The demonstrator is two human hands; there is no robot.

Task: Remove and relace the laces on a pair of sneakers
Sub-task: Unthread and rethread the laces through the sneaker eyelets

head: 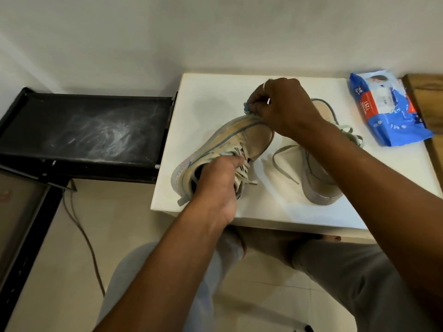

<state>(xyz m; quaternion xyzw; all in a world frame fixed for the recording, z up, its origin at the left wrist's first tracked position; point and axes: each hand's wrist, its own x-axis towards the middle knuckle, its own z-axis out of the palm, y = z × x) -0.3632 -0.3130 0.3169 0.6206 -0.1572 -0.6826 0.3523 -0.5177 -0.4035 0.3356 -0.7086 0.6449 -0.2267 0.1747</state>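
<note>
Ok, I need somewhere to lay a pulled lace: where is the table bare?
Bare: the back-left corner of the white table, behind the held sneaker; the strip along the near edge; the right side in front of the blue packet. Crowded: the middle, where the left hand grips it, the right hand pinches its lace, and the second sneaker trails a loose lace.

**Print on one packet only**

The blue packet [388, 109] at the far right of the table [215, 92] lies upside down to the camera. A red band across it bears four white digits that seem to read 7297, though the first and last are unsure. The white lettering on the blue beyond the band, and the pale label to its right, are too blurred to read.
</note>
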